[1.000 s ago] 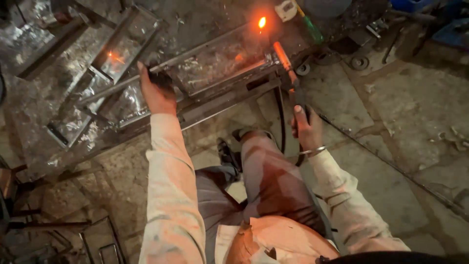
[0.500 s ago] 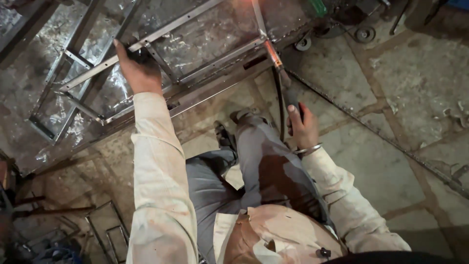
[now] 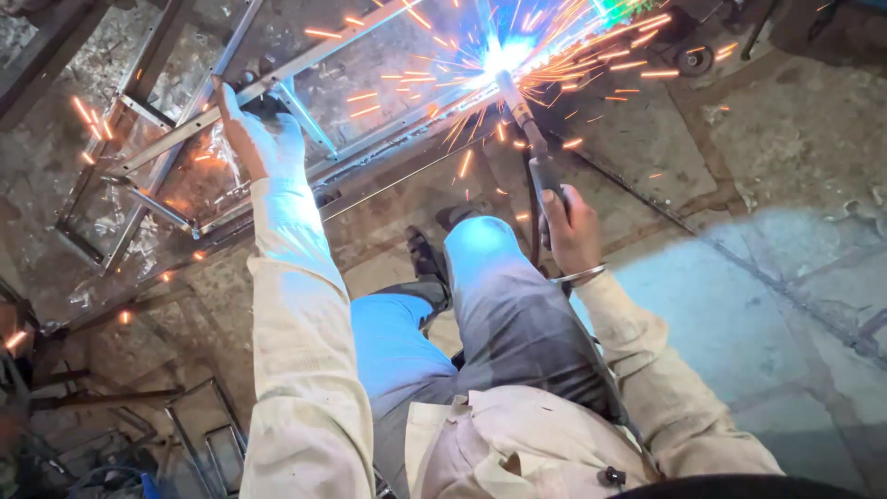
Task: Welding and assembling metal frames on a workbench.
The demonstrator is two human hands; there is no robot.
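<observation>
Far left of left hand: scrap metal frames lying on the floor near the lower edge, well apart from the hand; scattered orange sparks across the stone floor.

Left hand: arm fully extended forward and away from the body, cream sleeve running straight from shoulder to wrist. Palm pressed down, fingers wrapped over a bar of the metal frame, clenched on it. Frame lying flat on the floor, spanning from beyond the left hand's left side across to the arc at the right; long rails running diagonally upward to the right, short cross-pieces between them just left of and below the hand.

Between the hands: bent knees in grey trousers, one dark sandal on the floor just below the frame's near rail.

Right hand: elbow bent, forearm angled up and inward, metal bangle at the wrist. Fingers closed around the handle of the electrode holder, thumb side up. Holder pointing forward and slightly left from the hand, cable hanging beside the knee. Welding rod extending ahead of the holder, tip touching the frame at the bright blue-white arc. Sparks spraying outward from the arc, mostly to the right and above the hand.
</observation>
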